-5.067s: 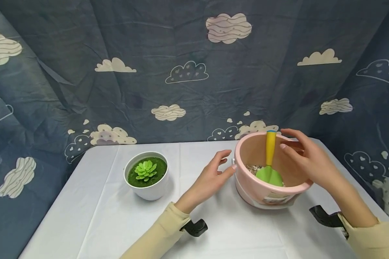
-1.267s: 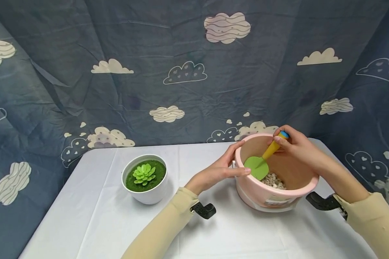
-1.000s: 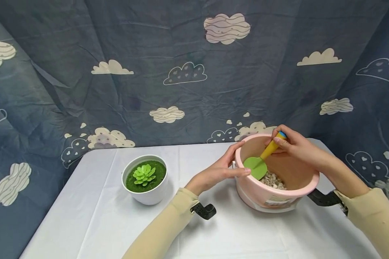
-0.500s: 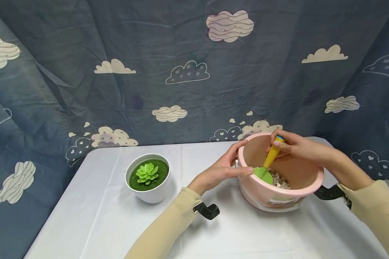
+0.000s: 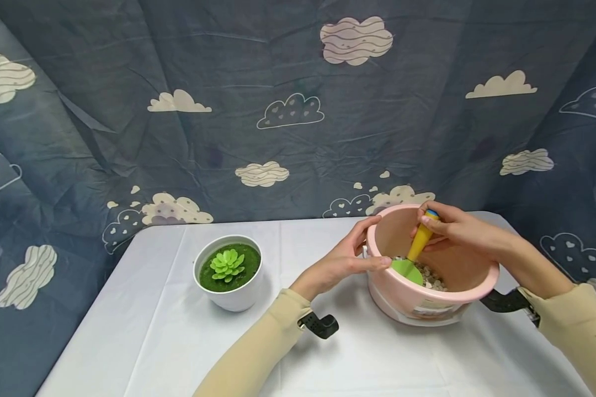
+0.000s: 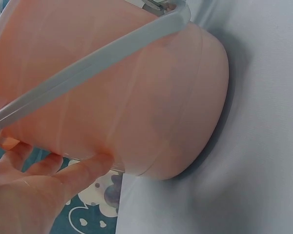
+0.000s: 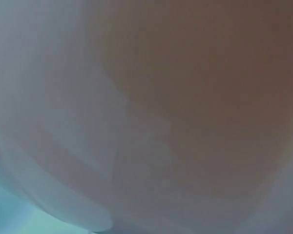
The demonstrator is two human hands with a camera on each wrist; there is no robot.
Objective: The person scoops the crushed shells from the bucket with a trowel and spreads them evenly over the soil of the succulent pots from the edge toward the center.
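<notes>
A person's right hand (image 5: pixel 459 229) reaches over a pink bucket (image 5: pixel 402 300) from its right side, forearm slanting up and inward, thumb and fingers pinching the yellow handle of a shovel (image 5: pixel 418 243) near its blue end, while the left hand (image 5: pixel 340 258) rests at the opposite side, fingers spread against the outer wall and thumb laid along the rim. The shovel is inside the bucket, just below the right hand and toward the left thumb; its long axis is tilted, handle end up in the right hand's grasp, green blade pointing down and toward the left hand, its lower edge hidden behind the near rim. Beneath the right hand, beside the blade, lie pale pebbles (image 5: pixel 433 281). The left wrist view shows fingertips touching the bucket's side below its pale carrying handle (image 6: pixel 93 66); the right wrist view is too blurred to read. Beyond the left hand, farther to its left and well apart from it, a green succulent (image 5: pixel 227 265) sits in a white pot (image 5: pixel 235 298) upright on the white-covered worktop (image 5: pixel 149 336)
</notes>
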